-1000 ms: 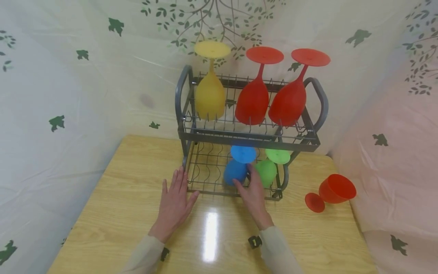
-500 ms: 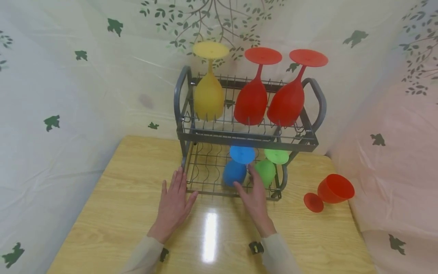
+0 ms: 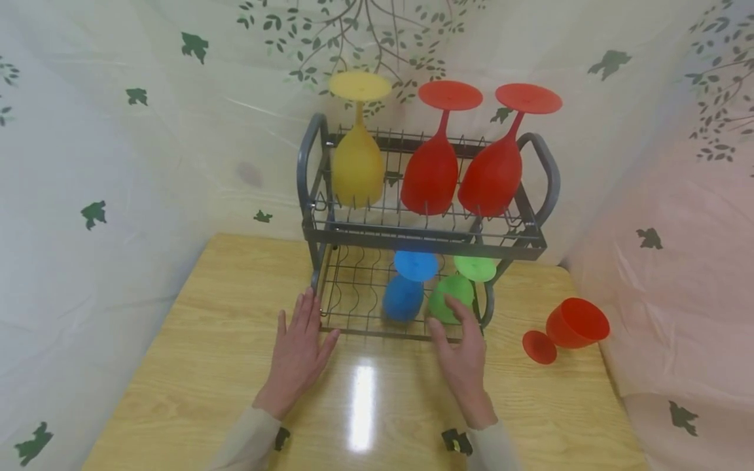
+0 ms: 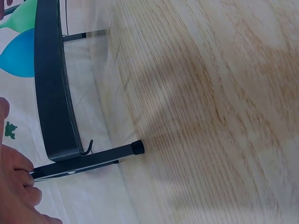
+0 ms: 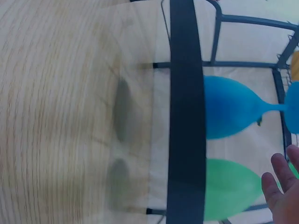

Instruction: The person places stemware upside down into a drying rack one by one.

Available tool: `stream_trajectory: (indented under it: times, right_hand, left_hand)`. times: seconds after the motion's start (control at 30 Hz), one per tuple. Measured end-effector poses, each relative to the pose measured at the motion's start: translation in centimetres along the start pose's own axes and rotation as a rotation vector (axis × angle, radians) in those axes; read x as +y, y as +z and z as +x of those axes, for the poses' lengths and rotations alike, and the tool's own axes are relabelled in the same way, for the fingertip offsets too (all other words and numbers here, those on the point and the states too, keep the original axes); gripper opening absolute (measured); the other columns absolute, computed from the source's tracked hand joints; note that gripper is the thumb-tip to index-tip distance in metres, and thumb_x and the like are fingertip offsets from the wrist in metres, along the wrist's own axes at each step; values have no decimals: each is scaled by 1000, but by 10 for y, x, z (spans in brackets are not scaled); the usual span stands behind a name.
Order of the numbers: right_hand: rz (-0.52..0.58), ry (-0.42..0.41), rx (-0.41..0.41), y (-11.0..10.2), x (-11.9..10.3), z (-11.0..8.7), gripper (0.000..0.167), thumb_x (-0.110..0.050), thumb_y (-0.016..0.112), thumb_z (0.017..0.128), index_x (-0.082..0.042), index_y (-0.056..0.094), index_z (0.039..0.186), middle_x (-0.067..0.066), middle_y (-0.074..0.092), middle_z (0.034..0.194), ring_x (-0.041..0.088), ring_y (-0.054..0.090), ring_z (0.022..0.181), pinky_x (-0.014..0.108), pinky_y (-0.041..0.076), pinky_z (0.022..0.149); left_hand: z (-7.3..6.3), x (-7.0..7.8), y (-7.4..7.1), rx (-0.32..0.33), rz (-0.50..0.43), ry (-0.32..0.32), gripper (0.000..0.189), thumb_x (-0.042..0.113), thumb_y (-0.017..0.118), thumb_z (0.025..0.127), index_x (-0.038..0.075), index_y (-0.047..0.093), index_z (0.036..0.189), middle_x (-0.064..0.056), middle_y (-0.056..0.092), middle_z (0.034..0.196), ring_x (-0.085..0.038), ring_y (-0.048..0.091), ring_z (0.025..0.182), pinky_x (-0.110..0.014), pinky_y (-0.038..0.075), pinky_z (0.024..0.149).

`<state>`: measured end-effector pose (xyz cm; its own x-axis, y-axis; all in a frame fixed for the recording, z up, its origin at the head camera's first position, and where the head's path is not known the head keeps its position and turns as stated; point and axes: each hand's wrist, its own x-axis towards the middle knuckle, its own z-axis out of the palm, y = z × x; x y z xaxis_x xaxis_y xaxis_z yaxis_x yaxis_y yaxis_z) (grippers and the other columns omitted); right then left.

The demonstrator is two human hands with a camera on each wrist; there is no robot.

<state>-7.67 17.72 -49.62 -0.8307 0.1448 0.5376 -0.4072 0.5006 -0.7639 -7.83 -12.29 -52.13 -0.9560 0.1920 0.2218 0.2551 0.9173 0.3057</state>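
In the head view my left hand (image 3: 296, 356) rests its straight fingertips against the left front of the dark two-tier dish rack (image 3: 424, 239). The left wrist view shows fingers (image 4: 21, 179) at the rack's frame. Just in front of a green plastic goblet (image 3: 448, 290), my right hand (image 3: 464, 363) has thumb and fingers spread apart, holding nothing. A blue goblet (image 3: 403, 299) stands upside down left of the green one, both on the lower tier. In the right wrist view, spread fingers (image 5: 281, 170) are beside the green goblet (image 5: 231, 189).
On the upper tier, a yellow goblet (image 3: 357, 169) and two red goblets (image 3: 430, 176) stand upside down. Another red goblet (image 3: 577, 324) lies on its side on the wooden table (image 3: 200, 333), right of the rack. A patterned sheet (image 3: 147, 163) hangs behind.
My right hand has let go of the blue goblet and moved right and back toward me, in front of the green one. The left hand stays at the rack.
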Motion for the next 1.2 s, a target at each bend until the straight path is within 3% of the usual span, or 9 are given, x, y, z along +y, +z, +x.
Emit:
stream_trajectory:
  times: [0.17, 0.33, 0.5, 0.73, 0.87, 1.07, 1.2]
  right_hand:
    - [22, -47, 87, -19, -1, -2, 51, 9, 74, 86, 5, 60, 135, 20, 64, 135, 14, 58, 127, 18, 43, 106]
    - [36, -30, 158, -40, 1, -5, 51, 14, 71, 84, 8, 61, 134, 23, 65, 133, 12, 59, 126, 18, 42, 109]
    - [3, -39, 210, -63, 4, -6, 49, 14, 70, 86, 8, 61, 134, 23, 65, 132, 15, 60, 125, 21, 43, 110]
    - [-96, 13, 264, -95, 11, -8, 50, 11, 70, 90, 3, 60, 138, 19, 65, 135, 4, 58, 126, 16, 44, 107]
    - [-134, 21, 345, -113, 12, -8, 45, 7, 70, 92, 7, 61, 136, 21, 66, 133, 3, 59, 124, 17, 44, 108]
    - [-106, 14, 472, -139, 0, -1, 43, -2, 70, 94, 13, 61, 133, 16, 67, 133, 7, 59, 123, 22, 45, 109]
    - [-173, 54, 510, -155, 18, 0, 46, -7, 71, 95, 11, 59, 136, 20, 64, 138, 9, 58, 127, 23, 45, 110]
  left_hand:
    - [0, 1, -1, -5, -10, -7, 76, 46, 47, 107, -6, 25, 158, -19, 11, 170, -36, 14, 157, -64, 7, 124]
    - [0, 1, 0, 5, -16, -3, 76, 45, 48, 107, -6, 26, 159, -19, 12, 170, -37, 15, 157, -64, 8, 124]
    - [0, 1, 1, 14, -8, 5, 76, 44, 49, 106, -7, 28, 158, -20, 13, 170, -38, 17, 156, -65, 9, 124]
    - [1, 1, 1, 15, 4, 6, 77, 45, 49, 106, -8, 28, 158, -21, 13, 170, -40, 19, 156, -66, 10, 123]
    - [1, 1, 0, 15, 2, 5, 77, 45, 49, 106, -8, 28, 158, -21, 13, 170, -41, 20, 155, -66, 10, 123]
    - [2, 1, 0, -2, -5, 0, 77, 45, 50, 106, -8, 27, 158, -21, 13, 170, -41, 18, 156, -66, 10, 123]
    - [2, 1, -1, -10, 0, -3, 77, 45, 50, 106, -8, 26, 158, -21, 12, 170, -41, 18, 156, -66, 10, 123]
